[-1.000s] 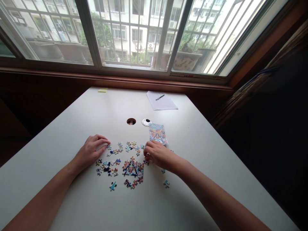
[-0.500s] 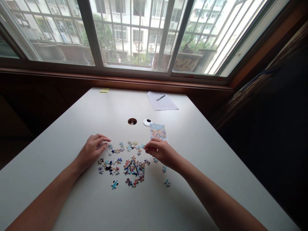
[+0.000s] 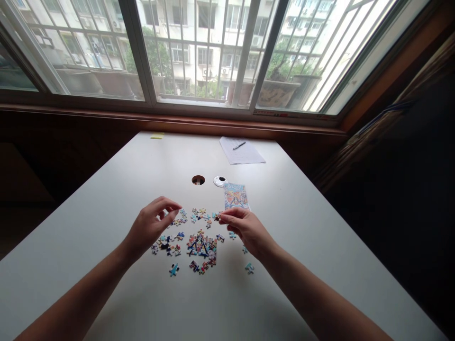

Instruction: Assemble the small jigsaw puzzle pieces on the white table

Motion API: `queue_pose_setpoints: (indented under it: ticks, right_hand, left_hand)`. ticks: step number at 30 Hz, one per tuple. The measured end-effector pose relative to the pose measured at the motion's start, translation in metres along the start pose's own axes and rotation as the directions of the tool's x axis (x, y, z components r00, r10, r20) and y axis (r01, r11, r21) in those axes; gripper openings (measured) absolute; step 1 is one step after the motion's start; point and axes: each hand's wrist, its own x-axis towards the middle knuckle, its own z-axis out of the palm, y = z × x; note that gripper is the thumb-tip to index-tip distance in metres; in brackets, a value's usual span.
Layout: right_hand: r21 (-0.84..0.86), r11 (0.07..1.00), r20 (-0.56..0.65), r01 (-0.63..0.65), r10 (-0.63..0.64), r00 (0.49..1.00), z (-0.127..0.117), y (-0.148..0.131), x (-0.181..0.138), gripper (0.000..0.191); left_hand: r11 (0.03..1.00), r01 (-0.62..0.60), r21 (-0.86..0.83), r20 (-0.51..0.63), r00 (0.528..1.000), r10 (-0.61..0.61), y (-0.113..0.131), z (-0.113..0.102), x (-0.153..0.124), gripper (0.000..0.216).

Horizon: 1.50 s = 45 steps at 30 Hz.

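White tabletop (image 3: 106,199) lay under us. Our right hand (image 3: 249,229) pinched a puzzle piece (image 3: 216,217) between thumb and forefinger, just above the loose pieces (image 3: 199,215) and near the picture card (image 3: 235,196). Our left hand (image 3: 151,227) hovered with its fingers curled close together; we could not tell whether it held anything. The joined patch (image 3: 202,246) sat between our wrists.

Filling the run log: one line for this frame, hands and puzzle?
left hand: raised over loose pieces, grip unclear | right hand: pinching puzzle piece | assembled patch: on table | picture card: beyond right hand
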Motion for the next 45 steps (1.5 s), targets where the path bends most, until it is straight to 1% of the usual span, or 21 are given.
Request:
queue_pose_setpoints:
  ticks: [3, 5, 6, 8, 11, 12, 15, 17, 21, 25, 30, 34, 40, 45]
  right_hand:
    - [0.120, 0.992, -0.021, -0.034, 0.037, 0.999, 0.005, 0.002, -0.002, 0.033]
    - [0.187, 0.982, -0.021, -0.034, 0.038, 0.999, 0.010, 0.003, -0.002, 0.034]
    - [0.210, 0.977, -0.018, -0.027, 0.032, 0.999, 0.012, 0.003, -0.001, 0.034]
    - [0.239, 0.971, -0.015, -0.006, 0.010, 1.000, 0.016, 0.005, -0.001, 0.033]
    - [0.248, 0.969, -0.031, 0.009, -0.002, 1.000, 0.020, 0.008, -0.002, 0.032]
    - [0.248, 0.969, -0.040, 0.010, 0.000, 0.999, 0.021, 0.009, -0.003, 0.032]
    - [0.250, 0.968, -0.047, -0.001, 0.013, 0.999, 0.024, 0.013, -0.005, 0.032]
    - [0.254, 0.967, -0.043, -0.012, 0.024, 0.999, 0.026, 0.016, -0.006, 0.032]
    - [0.259, 0.965, -0.034, -0.036, 0.047, 0.998, 0.030, 0.023, -0.007, 0.034]
    - [0.258, 0.966, -0.032, -0.028, 0.038, 0.999, 0.032, 0.029, -0.007, 0.035]
    - [0.291, 0.956, -0.060, -0.021, 0.040, 0.997, 0.032, 0.032, -0.007, 0.033]
    - [0.302, 0.953, -0.080, -0.004, 0.029, 0.996, 0.032, 0.031, -0.007, 0.032]
    - [0.270, 0.963, -0.083, 0.000, 0.023, 0.996, 0.031, 0.031, -0.006, 0.033]
    - [0.261, 0.965, -0.061, -0.001, 0.017, 0.998, 0.031, 0.031, -0.007, 0.031]
  left_hand:
    - [1.000, -0.010, -0.026, 0.121, 0.993, 0.013, 0.012, 0.009, 0.008, 0.015]
    - [0.999, -0.024, -0.047, 0.153, 0.988, 0.031, 0.013, 0.019, 0.013, 0.013]
    - [0.997, -0.038, -0.060, 0.151, 0.987, 0.046, 0.012, 0.025, 0.015, 0.012]
    - [0.992, -0.081, -0.092, 0.094, 0.991, 0.090, 0.007, 0.038, 0.015, 0.012]
    - [0.979, -0.149, -0.138, -0.038, 0.989, 0.145, 0.000, 0.054, 0.009, 0.010]
    - [0.977, -0.159, -0.140, -0.065, 0.986, 0.151, -0.002, 0.058, 0.006, 0.009]
    - [0.968, -0.234, -0.089, -0.121, 0.967, 0.222, -0.004, 0.065, -0.001, 0.008]
    - [0.962, -0.269, -0.050, -0.145, 0.955, 0.260, -0.005, 0.067, -0.004, 0.009]
    - [0.958, -0.288, -0.002, -0.142, 0.948, 0.285, -0.009, 0.071, -0.006, 0.009]
    - [0.952, -0.307, 0.014, -0.125, 0.944, 0.306, -0.013, 0.072, -0.005, 0.008]
    - [0.933, -0.358, 0.020, -0.122, 0.926, 0.358, -0.013, 0.072, -0.004, 0.013]
    - [0.930, -0.365, 0.030, -0.121, 0.923, 0.366, -0.012, 0.072, -0.003, 0.010]
    - [0.934, -0.356, 0.032, -0.122, 0.926, 0.357, -0.011, 0.073, -0.002, 0.008]
    - [0.937, -0.348, 0.024, -0.113, 0.930, 0.349, -0.012, 0.073, -0.003, 0.008]
